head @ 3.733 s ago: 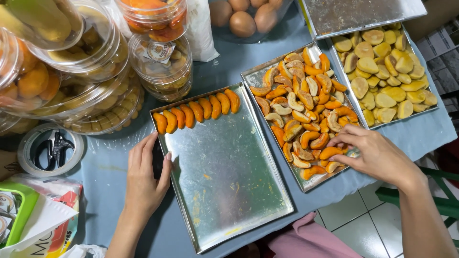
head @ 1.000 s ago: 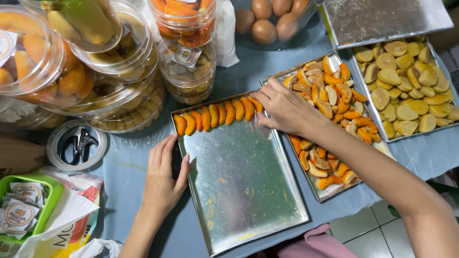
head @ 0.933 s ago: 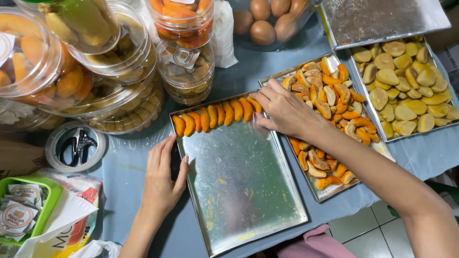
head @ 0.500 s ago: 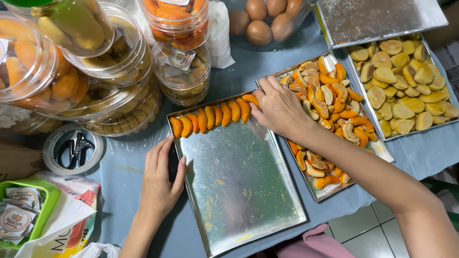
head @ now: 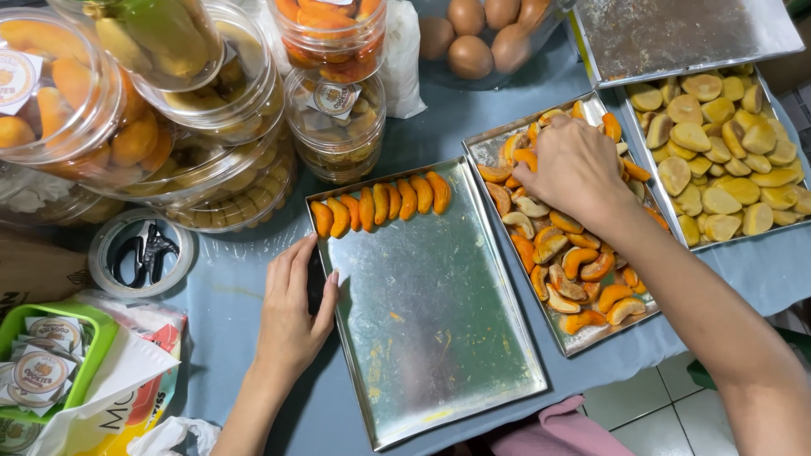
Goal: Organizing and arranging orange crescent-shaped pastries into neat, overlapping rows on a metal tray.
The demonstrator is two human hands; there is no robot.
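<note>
Curled fingers of the right hand (head: 574,165) reach into orange cookies (head: 570,253) heaped on the tray (head: 494,152) at two o'clock, grip hidden, while the left hand (head: 291,317) lies flat, fingers spread, against the near-empty tray (head: 431,338) at center.

Near-bare metal tray (head: 431,338) at centre front, a row of cookies (head: 380,205) along its far edge. Left hand (head: 291,317) against its left rim. Right of it, heaped tray (head: 486,150) under right hand (head: 574,165); further right, third tray (head: 773,232). Jars (head: 338,93) behind, eggs (head: 473,55) beyond.
</note>
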